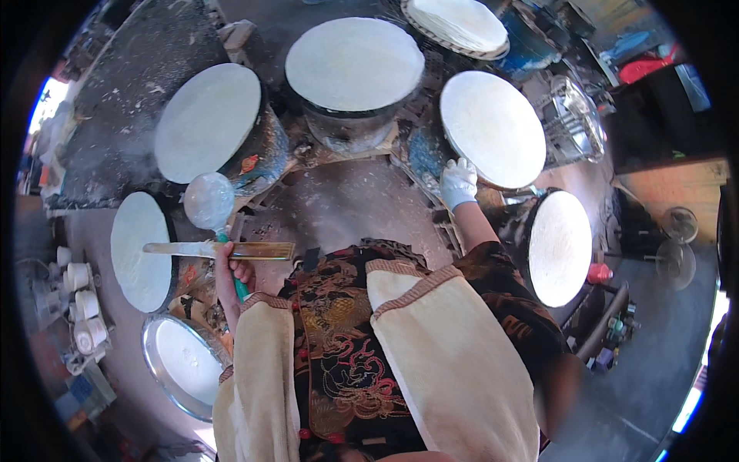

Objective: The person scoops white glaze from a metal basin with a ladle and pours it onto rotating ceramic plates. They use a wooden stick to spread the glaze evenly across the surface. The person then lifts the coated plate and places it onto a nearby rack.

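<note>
My left hand (236,271) is bare and wrapped round the green handle of a ladle (208,202). A long flat spatula (260,250) lies crosswise in the same hand, its left end smeared white. My right hand (459,183), in a white glove, has its fingers curled at the lower left edge of a round griddle covered by a thin white sheet of batter (493,127). Whether the fingers pinch that edge is hidden. Beyond the ladle is another batter-covered griddle (209,123); one more (140,252) lies under the spatula's white end.
Further white-coated griddles stand at the middle (354,63) and right (560,248). A metal basin of white batter (185,360) is at lower left. Flat white rounds (458,27) are stacked at the back. White cups (83,304) line the left side; a wire rack (573,115) stands right.
</note>
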The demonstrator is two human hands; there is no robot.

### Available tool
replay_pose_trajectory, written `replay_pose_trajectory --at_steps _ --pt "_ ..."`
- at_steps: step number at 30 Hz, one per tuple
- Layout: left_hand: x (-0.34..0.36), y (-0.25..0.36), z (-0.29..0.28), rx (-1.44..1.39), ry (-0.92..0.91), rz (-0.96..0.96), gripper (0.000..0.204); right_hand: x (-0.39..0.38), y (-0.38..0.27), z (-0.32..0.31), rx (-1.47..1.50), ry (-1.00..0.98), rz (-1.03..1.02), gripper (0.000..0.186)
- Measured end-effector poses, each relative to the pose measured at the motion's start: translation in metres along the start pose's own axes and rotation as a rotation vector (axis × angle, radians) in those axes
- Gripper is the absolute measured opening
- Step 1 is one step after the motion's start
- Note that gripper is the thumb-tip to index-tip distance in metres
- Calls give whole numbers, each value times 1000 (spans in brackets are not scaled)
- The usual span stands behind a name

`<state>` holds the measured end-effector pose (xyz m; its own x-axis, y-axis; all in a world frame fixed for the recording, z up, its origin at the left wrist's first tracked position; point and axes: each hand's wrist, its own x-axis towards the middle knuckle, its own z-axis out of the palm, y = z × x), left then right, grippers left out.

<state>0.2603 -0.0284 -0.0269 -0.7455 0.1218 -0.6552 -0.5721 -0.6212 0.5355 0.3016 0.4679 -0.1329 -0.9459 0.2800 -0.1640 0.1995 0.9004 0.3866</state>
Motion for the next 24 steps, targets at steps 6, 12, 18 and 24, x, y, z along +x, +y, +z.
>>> replay_pose_trajectory --at_steps 6,12,18,24 --pt "5 0 4 37 -16 -19 34 -29 7 42 639 115 513 42" --pt "18 0 23 71 -35 37 30 -11 -2 124 1926 190 1240 40" --pt "23 1 45 118 -158 12 27 6 17 128 3065 295 1492 20" --pt "19 4 50 112 -134 18 19 -15 42 100 2946 373 1424 29"
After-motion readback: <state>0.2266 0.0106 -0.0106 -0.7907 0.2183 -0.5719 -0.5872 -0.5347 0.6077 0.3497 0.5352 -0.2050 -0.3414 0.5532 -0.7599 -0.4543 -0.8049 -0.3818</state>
